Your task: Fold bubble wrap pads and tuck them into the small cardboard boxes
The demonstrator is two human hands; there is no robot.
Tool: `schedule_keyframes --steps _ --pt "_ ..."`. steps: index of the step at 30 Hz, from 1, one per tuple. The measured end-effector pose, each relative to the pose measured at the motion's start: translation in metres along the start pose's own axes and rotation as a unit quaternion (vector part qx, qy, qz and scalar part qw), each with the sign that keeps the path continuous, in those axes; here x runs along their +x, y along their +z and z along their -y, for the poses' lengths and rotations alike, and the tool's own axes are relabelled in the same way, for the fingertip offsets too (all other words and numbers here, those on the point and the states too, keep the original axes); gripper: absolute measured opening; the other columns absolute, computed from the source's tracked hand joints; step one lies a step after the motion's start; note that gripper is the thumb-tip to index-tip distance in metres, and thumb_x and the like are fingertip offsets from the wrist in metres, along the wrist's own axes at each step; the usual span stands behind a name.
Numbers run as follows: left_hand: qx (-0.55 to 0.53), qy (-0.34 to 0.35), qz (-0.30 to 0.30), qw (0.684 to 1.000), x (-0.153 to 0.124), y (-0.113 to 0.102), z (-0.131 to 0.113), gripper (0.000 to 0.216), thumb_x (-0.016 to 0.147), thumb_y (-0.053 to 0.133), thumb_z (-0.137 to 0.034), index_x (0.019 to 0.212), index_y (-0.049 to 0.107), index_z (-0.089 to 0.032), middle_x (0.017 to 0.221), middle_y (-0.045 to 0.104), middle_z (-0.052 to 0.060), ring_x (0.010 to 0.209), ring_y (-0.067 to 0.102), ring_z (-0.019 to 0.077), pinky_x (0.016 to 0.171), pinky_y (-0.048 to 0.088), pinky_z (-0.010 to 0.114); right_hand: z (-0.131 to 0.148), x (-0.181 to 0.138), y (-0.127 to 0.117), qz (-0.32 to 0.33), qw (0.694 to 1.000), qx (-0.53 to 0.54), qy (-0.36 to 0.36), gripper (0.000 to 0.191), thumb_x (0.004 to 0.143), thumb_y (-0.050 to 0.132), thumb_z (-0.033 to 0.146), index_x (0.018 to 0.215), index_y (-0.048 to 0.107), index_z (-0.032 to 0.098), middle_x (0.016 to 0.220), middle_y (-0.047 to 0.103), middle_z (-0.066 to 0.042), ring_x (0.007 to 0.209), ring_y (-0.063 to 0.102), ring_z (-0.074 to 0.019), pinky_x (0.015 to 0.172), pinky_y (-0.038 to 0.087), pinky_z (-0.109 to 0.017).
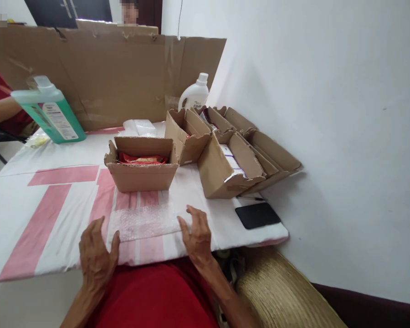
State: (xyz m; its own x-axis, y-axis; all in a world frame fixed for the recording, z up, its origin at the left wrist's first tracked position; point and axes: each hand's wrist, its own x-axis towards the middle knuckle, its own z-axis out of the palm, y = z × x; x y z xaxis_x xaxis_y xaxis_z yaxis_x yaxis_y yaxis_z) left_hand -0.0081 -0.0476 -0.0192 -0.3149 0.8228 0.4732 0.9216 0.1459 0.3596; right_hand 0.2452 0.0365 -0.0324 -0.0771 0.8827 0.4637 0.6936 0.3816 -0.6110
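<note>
A strip of clear bubble wrap [146, 222] lies flat on the striped cloth near the table's front edge. At its left end is my left hand [97, 250], fingers apart and thumb beside the wrap. My right hand [197, 234] is at the opposite end, its thumb and fingers spread, holding nothing. Whether the fingertips press on the wrap, I cannot tell. Just behind the strip stands an open cardboard box [141, 176] with a red packet [141, 159] in it.
More cardboard boxes [213, 175] crowd the right side; one holds white cartons [231, 160]. A black phone [258, 215] lies near the right corner. Farther back are a green-liquid bottle [56, 116], a white jug [195, 93] and a cardboard partition [119, 77]. A person's arm [2, 109] shows at left.
</note>
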Motion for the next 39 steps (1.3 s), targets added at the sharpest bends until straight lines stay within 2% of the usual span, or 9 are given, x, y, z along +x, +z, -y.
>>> schedule_keyframes --steps 4,6,11,18,21,25,31,36,39 --pt "0.003 0.271 0.069 0.960 -0.015 0.029 -0.020 0.060 0.099 0.038 -0.028 0.156 0.028 -0.015 0.145 0.057 0.017 0.140 0.046 0.0293 0.116 0.031 0.044 0.037 -0.014 0.020 0.153 0.971 -0.004 -0.183 0.069 0.101 0.046 0.053 0.152 0.039 0.007 0.149 0.051 -0.020 0.142 0.042 -0.0318 0.118 0.036 -0.048" --pt "0.017 0.327 0.089 0.941 -0.020 0.044 -0.018 0.063 0.101 0.034 -0.035 0.158 0.024 -0.011 0.149 0.054 0.017 0.144 0.042 0.0301 0.119 0.024 0.045 0.039 -0.019 0.032 0.219 0.952 -0.025 -0.212 0.083 0.099 0.045 0.061 0.157 0.027 0.005 0.160 0.038 -0.019 0.151 0.029 -0.0313 0.123 0.027 -0.050" --pt "0.082 0.295 0.114 0.945 -0.023 0.044 0.013 0.078 0.095 0.046 -0.056 0.159 0.026 -0.016 0.159 0.042 0.015 0.147 0.039 0.0319 0.121 0.023 0.047 -0.002 -0.021 0.037 0.260 0.938 -0.110 -0.200 0.088 0.098 0.044 0.066 0.161 0.020 0.010 0.166 0.025 -0.017 0.155 0.019 -0.0311 0.123 0.022 -0.053" --pt "0.046 0.280 0.105 0.953 -0.010 0.017 0.039 0.055 0.098 0.049 -0.039 0.147 0.044 -0.013 0.145 0.057 0.018 0.134 0.054 0.0295 0.103 0.047 0.042 -0.035 -0.009 0.019 0.218 0.942 -0.196 -0.165 0.081 0.097 0.048 0.064 0.157 0.032 0.011 0.163 0.031 -0.020 0.152 0.025 -0.0365 0.119 0.022 -0.057" --pt "0.032 0.296 0.087 0.951 -0.002 0.016 0.038 0.032 0.098 0.050 -0.035 0.121 0.060 -0.015 0.134 0.063 0.019 0.122 0.063 0.0283 0.094 0.053 0.038 -0.028 -0.004 0.017 0.172 0.944 -0.190 -0.209 0.076 0.097 0.052 0.061 0.150 0.043 0.007 0.156 0.042 -0.025 0.147 0.032 -0.0402 0.115 0.024 -0.059" --pt "0.064 0.361 0.067 0.928 0.010 0.017 0.037 0.016 0.097 0.050 -0.026 0.098 0.064 -0.019 0.123 0.069 0.016 0.112 0.066 0.0281 0.093 0.052 0.041 -0.005 -0.005 0.022 0.138 0.923 -0.128 -0.334 0.035 0.102 0.053 0.035 0.128 0.059 0.012 0.129 0.066 -0.018 0.126 0.053 -0.0310 0.102 0.038 -0.048" --pt "0.051 0.434 0.032 0.899 0.025 0.015 0.033 0.022 0.096 0.044 -0.013 0.097 0.065 -0.018 0.113 0.074 0.012 0.110 0.067 0.0262 0.100 0.045 0.043 0.043 -0.012 0.055 0.154 0.902 -0.094 -0.393 0.016 0.102 0.050 0.017 0.109 0.063 0.012 0.095 0.067 -0.008 0.089 0.058 -0.0223 0.069 0.042 -0.035" --pt "-0.060 0.375 0.090 0.921 0.023 0.000 0.012 0.013 0.094 0.052 -0.015 0.097 0.063 -0.021 0.106 0.075 0.006 0.104 0.068 0.0195 0.097 0.048 0.035 0.056 -0.014 0.065 0.144 0.921 -0.070 -0.356 0.015 0.102 0.050 0.018 0.098 0.064 0.014 0.084 0.064 -0.007 0.080 0.055 -0.0215 0.063 0.039 -0.034" --pt "-0.144 0.305 0.161 0.927 0.018 -0.013 0.002 0.030 0.093 0.061 -0.034 0.121 0.059 -0.022 0.117 0.072 0.008 0.110 0.067 0.0194 0.095 0.053 0.031 0.043 -0.021 0.047 0.167 0.928 -0.028 -0.331 0.014 0.101 0.051 0.018 0.098 0.065 0.016 0.083 0.065 -0.007 0.081 0.056 -0.0219 0.067 0.043 -0.034"
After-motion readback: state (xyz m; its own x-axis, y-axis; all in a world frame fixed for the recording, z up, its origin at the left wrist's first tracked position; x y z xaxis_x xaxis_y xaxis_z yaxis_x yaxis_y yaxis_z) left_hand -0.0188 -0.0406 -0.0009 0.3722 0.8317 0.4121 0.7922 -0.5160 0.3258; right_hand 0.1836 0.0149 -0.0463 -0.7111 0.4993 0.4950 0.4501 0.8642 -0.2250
